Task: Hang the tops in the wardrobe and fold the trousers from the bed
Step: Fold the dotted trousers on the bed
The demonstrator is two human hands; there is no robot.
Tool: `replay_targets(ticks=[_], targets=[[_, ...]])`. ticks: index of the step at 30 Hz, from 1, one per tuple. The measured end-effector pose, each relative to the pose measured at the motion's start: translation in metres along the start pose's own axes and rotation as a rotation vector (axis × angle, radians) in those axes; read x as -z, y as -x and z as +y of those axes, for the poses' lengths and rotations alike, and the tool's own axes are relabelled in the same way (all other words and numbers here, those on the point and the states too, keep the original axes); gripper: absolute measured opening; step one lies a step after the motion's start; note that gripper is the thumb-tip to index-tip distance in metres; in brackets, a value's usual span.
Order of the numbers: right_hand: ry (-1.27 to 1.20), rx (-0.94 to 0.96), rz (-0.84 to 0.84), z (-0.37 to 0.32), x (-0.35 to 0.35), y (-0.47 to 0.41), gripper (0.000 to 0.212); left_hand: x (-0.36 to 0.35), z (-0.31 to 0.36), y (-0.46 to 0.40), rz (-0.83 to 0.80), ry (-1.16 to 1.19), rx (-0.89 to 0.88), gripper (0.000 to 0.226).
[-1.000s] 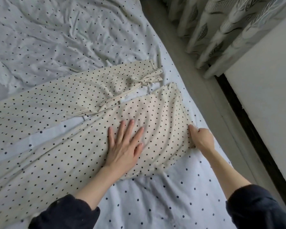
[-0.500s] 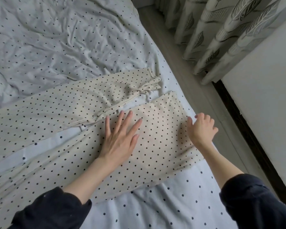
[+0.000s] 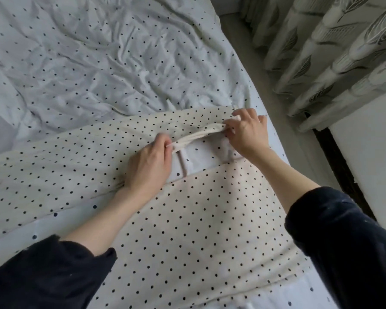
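Trousers (image 3: 187,219) lie spread on bed (image 3: 98,63), cream, dotted. Left hand (image 3: 147,166) and right hand (image 3: 247,132) each pinch far leg's rolled edge, fingers curled. Fabric looks light, limp, crease-prone; best held at hems.

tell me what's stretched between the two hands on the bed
In the head view, a bunched cream edge of the polka-dot trousers spans from the left hand to the right hand; both pinch it.

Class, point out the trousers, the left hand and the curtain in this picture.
trousers (image 3: 198,230), head view, near leg's flat cloth.
left hand (image 3: 149,166), head view, back of the hand.
curtain (image 3: 334,59), head view, a leaf-print fold.
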State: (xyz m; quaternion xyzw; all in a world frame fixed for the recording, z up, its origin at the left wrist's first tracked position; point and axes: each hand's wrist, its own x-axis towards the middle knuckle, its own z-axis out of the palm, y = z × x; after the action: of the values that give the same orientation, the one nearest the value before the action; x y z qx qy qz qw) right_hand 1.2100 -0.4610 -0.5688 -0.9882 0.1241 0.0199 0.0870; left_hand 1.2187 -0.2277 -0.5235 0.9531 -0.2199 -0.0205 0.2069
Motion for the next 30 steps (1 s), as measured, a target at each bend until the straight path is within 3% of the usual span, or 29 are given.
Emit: replay_targets(ticks=[4, 12, 20, 23, 26, 30], targets=[[0.019, 0.015, 0.029, -0.005, 0.016, -0.022, 0.029, 0.018, -0.003, -0.031, 0.065, 0.126, 0.142, 0.020], [0.082, 0.024, 0.141, -0.020, 0.064, -0.071, 0.024, 0.067, -0.005, -0.077, 0.174, 0.162, 0.152, 0.017], [0.015, 0.054, 0.471, -0.046, 0.128, -0.107, 0.027, 0.109, -0.005, -0.094, 0.335, 0.277, 0.083, 0.010], [0.005, 0.092, 0.510, -0.038, 0.129, -0.091, 0.027, 0.106, -0.005, -0.078, 0.245, 0.319, 0.034, 0.006], [0.029, 0.102, 0.437, -0.017, 0.115, -0.063, 0.026, 0.084, -0.002, -0.052, 0.037, 0.289, -0.022, 0.006], [0.109, 0.011, 0.057, 0.017, 0.074, -0.011, 0.037, 0.034, 0.016, -0.008, -0.381, 0.151, -0.044, 0.016]])
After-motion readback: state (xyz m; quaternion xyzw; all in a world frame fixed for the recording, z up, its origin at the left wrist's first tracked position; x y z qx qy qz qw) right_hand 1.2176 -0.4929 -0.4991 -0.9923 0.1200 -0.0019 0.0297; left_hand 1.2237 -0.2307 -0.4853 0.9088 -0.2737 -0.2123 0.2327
